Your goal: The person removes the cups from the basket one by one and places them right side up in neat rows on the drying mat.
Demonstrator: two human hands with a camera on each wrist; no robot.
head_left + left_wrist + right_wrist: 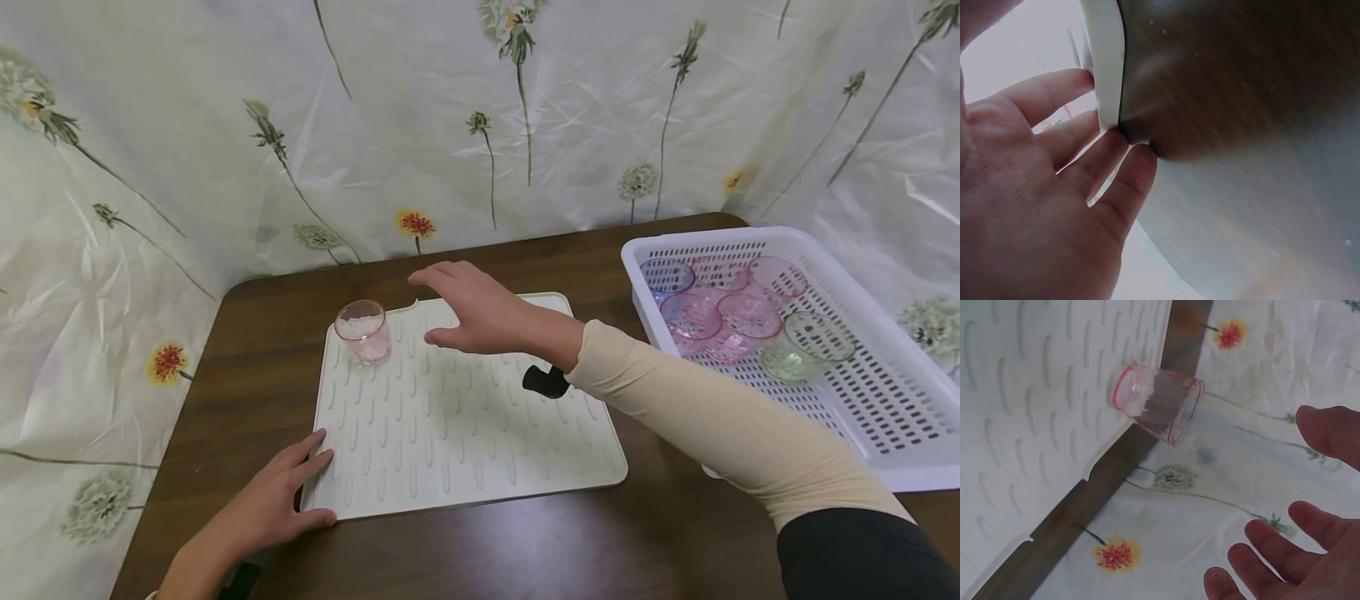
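A clear pink glass (363,333) stands upright at the far left corner of a white ridged drying mat (465,417). My right hand (480,308) hovers over the mat's far part, to the right of the glass, with thumb and fingers spread and nothing between them. In the right wrist view the same glass (1159,403) shows apart from the fingers (1279,550). My left hand (273,500) rests at the mat's near left corner, fingers spread and fingertips on its edge. The left wrist view shows those fingers (1094,169) reaching the mat's rim (1109,62) with the palm uncovered.
A white perforated plastic basket (892,392) stands on the right of the dark wooden table (262,358). It holds several glasses: pink ones (750,325), a blue one (666,279) and a green one (806,346). A flower-printed sheet (420,125) hangs behind the table.
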